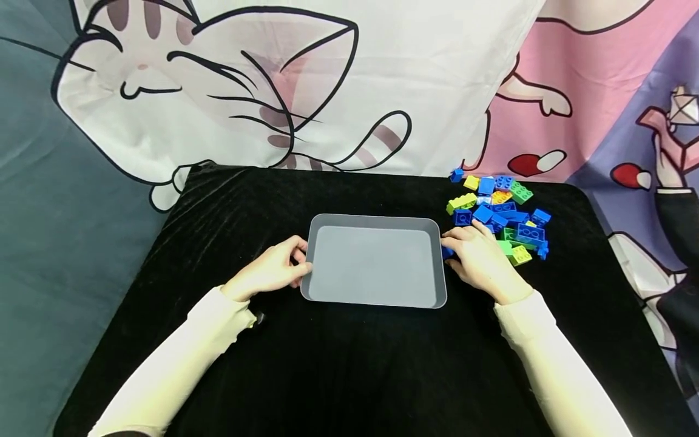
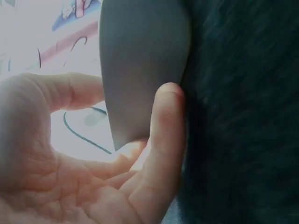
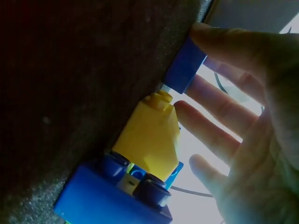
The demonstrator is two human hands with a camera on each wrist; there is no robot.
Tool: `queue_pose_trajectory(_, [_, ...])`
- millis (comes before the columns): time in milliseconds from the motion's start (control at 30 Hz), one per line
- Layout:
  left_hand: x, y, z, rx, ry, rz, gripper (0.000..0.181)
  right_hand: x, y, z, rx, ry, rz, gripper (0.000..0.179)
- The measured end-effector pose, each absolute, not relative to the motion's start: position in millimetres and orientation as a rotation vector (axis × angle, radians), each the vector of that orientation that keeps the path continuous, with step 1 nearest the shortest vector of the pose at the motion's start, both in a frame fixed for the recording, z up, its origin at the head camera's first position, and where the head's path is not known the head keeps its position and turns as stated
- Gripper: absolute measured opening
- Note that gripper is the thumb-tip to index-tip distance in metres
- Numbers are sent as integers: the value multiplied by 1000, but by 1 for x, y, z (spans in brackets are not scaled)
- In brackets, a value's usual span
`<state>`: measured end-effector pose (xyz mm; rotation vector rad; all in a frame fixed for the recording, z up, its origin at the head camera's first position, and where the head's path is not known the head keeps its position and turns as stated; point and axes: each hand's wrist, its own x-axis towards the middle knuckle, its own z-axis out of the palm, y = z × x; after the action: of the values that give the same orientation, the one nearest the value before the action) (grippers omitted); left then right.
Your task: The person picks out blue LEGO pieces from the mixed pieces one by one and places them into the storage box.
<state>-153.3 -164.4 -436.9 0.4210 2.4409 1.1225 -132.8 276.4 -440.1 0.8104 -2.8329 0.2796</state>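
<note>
A shallow grey rectangular tray (image 1: 377, 267) lies on the black cloth in front of me. My left hand (image 1: 275, 264) grips its left side, thumb over the rim and fingers against the outer wall (image 2: 140, 70). Just beyond the tray's right side, my right hand (image 1: 480, 261) pinches a blue toy brick (image 3: 186, 65) between thumb and fingers. Most of that brick is hidden by the hand in the head view. Close by in the right wrist view are a yellow brick (image 3: 149, 135) and a larger blue brick (image 3: 107, 196) with round studs.
A loose pile of blue, green and yellow toy bricks (image 1: 505, 206) spreads past the right hand towards the table's back edge. Black cloth (image 1: 360, 370) covers the table. Behind it hangs a cartoon-printed curtain (image 1: 437, 79).
</note>
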Motion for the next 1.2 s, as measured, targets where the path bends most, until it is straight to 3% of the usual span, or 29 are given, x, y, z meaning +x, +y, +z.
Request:
queue_pose_trajectory(200, [-183,-155,-438,349,2348,1251,65,-131,279,-436,831,-2804,304,38])
queue_pose_trajectory(333, [-196,-153,-440,337,2320,1288,70,-130,282,-428,793,-2755,333,39])
queue_pose_trajectory(633, [-187,-143,-439,220,2371,1316,55,-126,291,-407,673,-2742,405,40])
queue_pose_trajectory(833, [-172,-139,-432,439,2779,887,10,-126,290,-403,645,-2717,404,39])
queue_pose_trajectory(1000, [-170,-125,-428,645,2869,675,31,-126,291,-400,623,-2700,410,39])
queue_pose_trajectory(1200, [-188,-92,-418,814,2798,603,15,-126,288,-402,607,-2715,432,39])
